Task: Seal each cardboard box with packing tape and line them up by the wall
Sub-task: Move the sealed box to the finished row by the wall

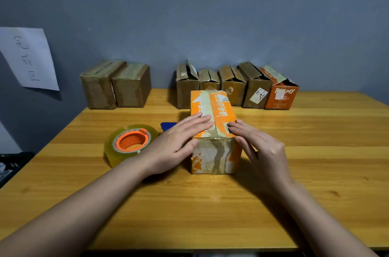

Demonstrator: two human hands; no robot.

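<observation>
An orange and white cardboard box (214, 151) stands in the middle of the wooden table (294, 172), its top flaps folded down. My left hand (179, 141) lies flat on the left flap, fingers spread. My right hand (259, 147) rests its fingertips on the right flap near a barcode label. A roll of clear packing tape (129, 143) with an orange core lies flat just left of my left wrist. Two taped brown boxes (115, 86) stand at the wall, back left. Several boxes with loose flaps (235, 86) stand in a row at the wall, back right.
A blue object (168, 125) peeks out behind my left hand, mostly hidden. A sheet of paper (29, 57) with handwriting hangs on the grey wall at left. Dark items (12, 162) sit past the table's left edge.
</observation>
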